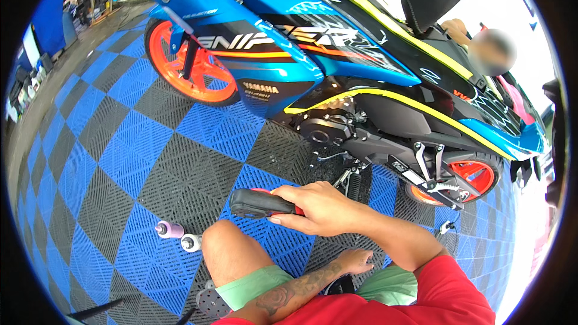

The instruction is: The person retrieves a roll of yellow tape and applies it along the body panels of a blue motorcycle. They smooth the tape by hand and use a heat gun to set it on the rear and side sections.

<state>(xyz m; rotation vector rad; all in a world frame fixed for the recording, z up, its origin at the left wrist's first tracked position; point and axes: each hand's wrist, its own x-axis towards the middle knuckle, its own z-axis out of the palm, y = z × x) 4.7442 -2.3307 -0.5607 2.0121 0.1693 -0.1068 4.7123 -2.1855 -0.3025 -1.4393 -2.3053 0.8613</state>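
Observation:
My right hand (311, 210) grips a black and red hand-held power tool (251, 203), which looks like a small polisher. It is held above the floor, in front of my bent knee and apart from the motorcycle (289, 61). The motorcycle is a blue and black Yamaha with orange wheels, standing across the upper view. Strips of yellow masking tape (406, 101) run along its body panels. My left hand (356, 261) hangs low over my lap, its fingers loosely curled; whether anything is inside is hidden.
A pink-purple bottle (170, 229) and a white bottle (191, 243) stand by my knee on blue and black slatted floor tiles (180, 169). A white plug connector with a cord (447, 227) lies near the rear wheel. Another person (456, 31) is behind the motorcycle. Several bottles line the left wall.

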